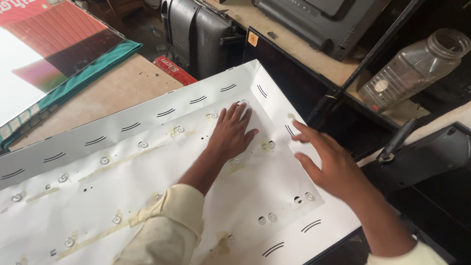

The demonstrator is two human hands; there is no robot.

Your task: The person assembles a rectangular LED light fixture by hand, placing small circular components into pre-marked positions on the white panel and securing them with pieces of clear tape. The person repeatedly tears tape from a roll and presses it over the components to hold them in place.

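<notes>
A large white reflector sheet point(98, 206) lies over a flat panel, with rows of small round lenses point(143, 145) showing through holes and strips of yellowish tape along them. My left hand point(231, 133) lies flat on the sheet near its far right corner, fingers spread toward a lens point(244, 102). My right hand point(326, 162) hovers open over the sheet's right edge, fingers apart, holding nothing. Cream sleeves cover both forearms.
A wooden bench point(117, 91) carries the panel. A glossy screen panel on green cloth point(54, 54) lies at the far left. Dark television casings point(201, 34) stand behind. A clear plastic jar point(417, 66) lies on a shelf at the right, above a black housing point(431, 157).
</notes>
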